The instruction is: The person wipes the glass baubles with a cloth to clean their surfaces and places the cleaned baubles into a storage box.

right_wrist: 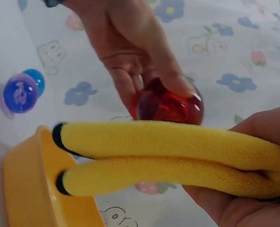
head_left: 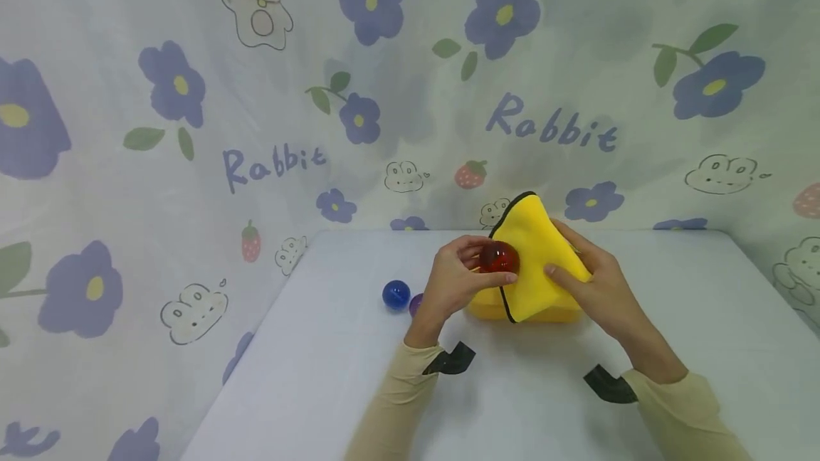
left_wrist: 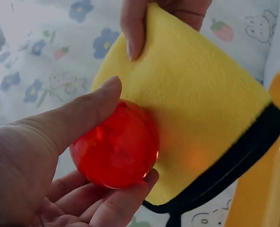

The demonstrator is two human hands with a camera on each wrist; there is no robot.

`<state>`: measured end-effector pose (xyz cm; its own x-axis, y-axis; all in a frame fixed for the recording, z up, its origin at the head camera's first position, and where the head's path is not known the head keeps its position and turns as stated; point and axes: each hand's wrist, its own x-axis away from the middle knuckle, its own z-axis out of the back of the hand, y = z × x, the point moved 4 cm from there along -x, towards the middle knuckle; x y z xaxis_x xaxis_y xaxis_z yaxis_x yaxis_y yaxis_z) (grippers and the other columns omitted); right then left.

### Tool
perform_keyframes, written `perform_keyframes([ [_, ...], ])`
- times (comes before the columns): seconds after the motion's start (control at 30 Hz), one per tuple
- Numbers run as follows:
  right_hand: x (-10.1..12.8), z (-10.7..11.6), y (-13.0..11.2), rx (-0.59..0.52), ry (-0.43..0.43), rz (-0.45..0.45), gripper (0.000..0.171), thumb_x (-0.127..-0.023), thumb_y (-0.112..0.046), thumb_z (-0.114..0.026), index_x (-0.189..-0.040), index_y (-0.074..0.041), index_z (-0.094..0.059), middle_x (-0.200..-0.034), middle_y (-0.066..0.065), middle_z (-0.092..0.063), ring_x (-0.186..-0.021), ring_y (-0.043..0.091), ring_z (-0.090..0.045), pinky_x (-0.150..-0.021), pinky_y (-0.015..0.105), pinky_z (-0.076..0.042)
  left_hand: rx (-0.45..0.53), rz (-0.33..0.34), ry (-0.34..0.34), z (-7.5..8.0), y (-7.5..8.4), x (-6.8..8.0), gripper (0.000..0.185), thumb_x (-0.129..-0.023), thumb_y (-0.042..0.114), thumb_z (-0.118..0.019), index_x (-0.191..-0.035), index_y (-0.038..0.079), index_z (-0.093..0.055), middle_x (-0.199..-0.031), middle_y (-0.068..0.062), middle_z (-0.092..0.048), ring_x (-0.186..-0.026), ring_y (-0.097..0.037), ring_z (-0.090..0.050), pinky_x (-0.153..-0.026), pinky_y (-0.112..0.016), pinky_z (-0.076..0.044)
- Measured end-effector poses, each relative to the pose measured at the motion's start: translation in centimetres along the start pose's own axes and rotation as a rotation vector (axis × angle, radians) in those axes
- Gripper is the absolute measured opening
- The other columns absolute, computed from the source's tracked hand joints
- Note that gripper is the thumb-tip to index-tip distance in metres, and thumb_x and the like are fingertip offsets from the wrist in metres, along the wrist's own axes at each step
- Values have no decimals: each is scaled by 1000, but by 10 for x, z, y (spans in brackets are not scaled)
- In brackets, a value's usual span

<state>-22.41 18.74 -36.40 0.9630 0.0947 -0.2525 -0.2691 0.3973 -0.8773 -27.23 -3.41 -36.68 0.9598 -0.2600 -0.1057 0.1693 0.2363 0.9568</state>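
A white table (head_left: 333, 375) is sitting against a backdrop of flower-and-rabbit cloth (head_left: 192, 91), and a yellow container (head_left: 487, 306) is standing on it — only its wall and rim are showing. Above the container, a folded yellow cloth (head_left: 534, 262) with a black edge is being held up; it is plush and soft-looking, doubled over so two thick layers are showing in the right wrist view. The right hand (head_left: 598, 283) is gripping it, thumb on the near face and fingers curled behind. The left hand (head_left: 451, 279) is pinching a red ball (head_left: 499, 257) between thumb and curled fingers, pressing it against the cloth's side. The ball is glossy and see-through, glowing orange-red where light is passing through it. To the left, on the table, a blue ball (head_left: 396, 294) and a purple ball (head_left: 416, 304) are lying just beside each other — the purple one half hidden by the left hand.
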Motion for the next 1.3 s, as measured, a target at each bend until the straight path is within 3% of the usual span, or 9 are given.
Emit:
perform_keyframes([
  [0.3,2,-14,-10,79,-10,101,64,-101,-11,-63,-160,-9,-38,-139,22,-59,-100,30,-65,-78,18,-59,4,-10,-29,-3,0,-7,59,-81,27,-90,-136,16,-69,-133,-4,-72,-119,-24,-72,-94,-34,-63],
  [0.47,3,-17,-9,117,7,114,63,-100,-8,-63,-159,-14,-41,-141,19,-57,-99,31,-64,-78,22,-60,-33,-36,-49,-8,-8,-8,64,-80,29,-91,-138,18,-67,-130,-2,-74,-110,-20,-75,-92,-32,-63],
  [0.63,6,-22,-8,165,21,91,66,-102,-12,-61,-162,-23,-35,-141,20,-55,-97,29,-62,-77,22,-59,-92,-31,-19,-7,-16,-7,62,-81,33,-90,-136,17,-68,-128,-2,-75,-108,-18,-73,-91,-31,-63],
  [0.77,6,-24,-8,196,39,83,67,-103,-15,-60,-163,-28,-33,-143,20,-54,-96,29,-62,-76,21,-58,-100,-65,-7,-6,-15,-9,60,-81,33,-90,-134,16,-69,-127,-2,-75,-108,-18,-72,-90,-30,-63],
  [0.97,4,-24,-8,210,47,94,66,-103,-14,-60,-162,-25,-35,-145,21,-54,-100,30,-63,-79,36,-65,-98,-88,5,-5,-11,-11,62,-79,32,-91,-135,17,-70,-127,-1,-75,-108,-17,-72,-89,-29,-64],
  [1.17,2,-21,-7,181,16,83,64,-103,-16,-60,-162,-19,-35,-141,22,-55,-95,26,-62,-74,19,-58,-51,-96,-47,-10,-7,-7,56,-80,29,-91,-131,17,-71,-127,0,-75,-110,-16,-72,-93,-29,-63],
  [1.3,1,-19,-3,152,-7,84,62,-104,-15,-59,-161,-16,-36,-141,21,-56,-94,27,-61,-75,15,-56,-54,-103,-55,-11,-6,-4,53,-81,28,-90,-130,18,-72,-126,0,-74,-110,-15,-71,-95,-30,-62],
])
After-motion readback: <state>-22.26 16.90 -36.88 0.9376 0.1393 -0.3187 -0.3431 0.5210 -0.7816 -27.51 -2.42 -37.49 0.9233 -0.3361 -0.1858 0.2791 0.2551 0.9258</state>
